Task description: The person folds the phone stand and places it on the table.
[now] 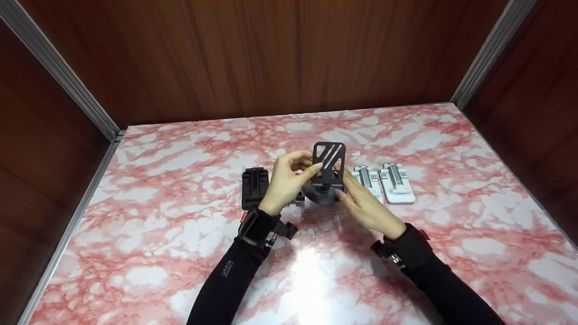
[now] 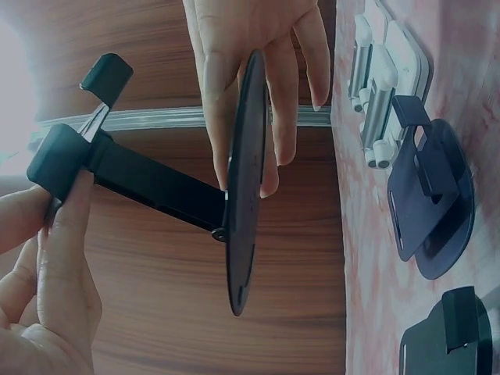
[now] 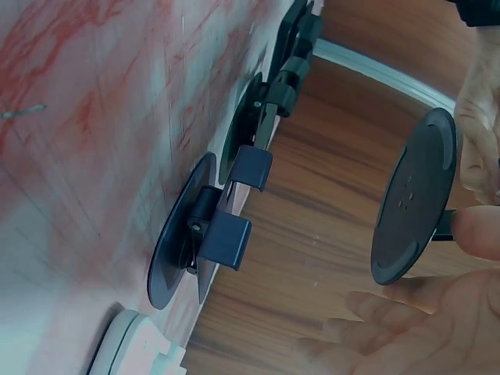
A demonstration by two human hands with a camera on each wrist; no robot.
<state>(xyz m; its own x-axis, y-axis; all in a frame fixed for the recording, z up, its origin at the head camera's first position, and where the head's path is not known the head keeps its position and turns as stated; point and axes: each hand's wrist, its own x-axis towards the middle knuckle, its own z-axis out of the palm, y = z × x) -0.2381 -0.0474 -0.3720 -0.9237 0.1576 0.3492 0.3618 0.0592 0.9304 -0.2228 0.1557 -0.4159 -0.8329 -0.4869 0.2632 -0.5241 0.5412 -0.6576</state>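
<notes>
Both hands hold a black phone stand (image 1: 328, 175) up over the table; it has a slotted plate, a hinged arm and a round base. In the left wrist view, my left hand (image 2: 51, 273) pinches the stand by one of its two lip hooks, at the plate end. My right hand (image 1: 368, 208) grips the round base, thumb on one face and fingers on the other. The base's underside (image 3: 414, 195) shows in the right wrist view, with small holes in its middle. The arm (image 2: 160, 187) is swung out from the base.
Folded black phone stands lie on the marbled table (image 1: 180, 253), one (image 1: 255, 187) left of the left hand. A dark round-based stand (image 3: 183, 234) is partly hidden in the head view. Two white stands (image 1: 397, 184) lie at the right. Wooden panels (image 1: 280, 58) enclose the table's back and sides.
</notes>
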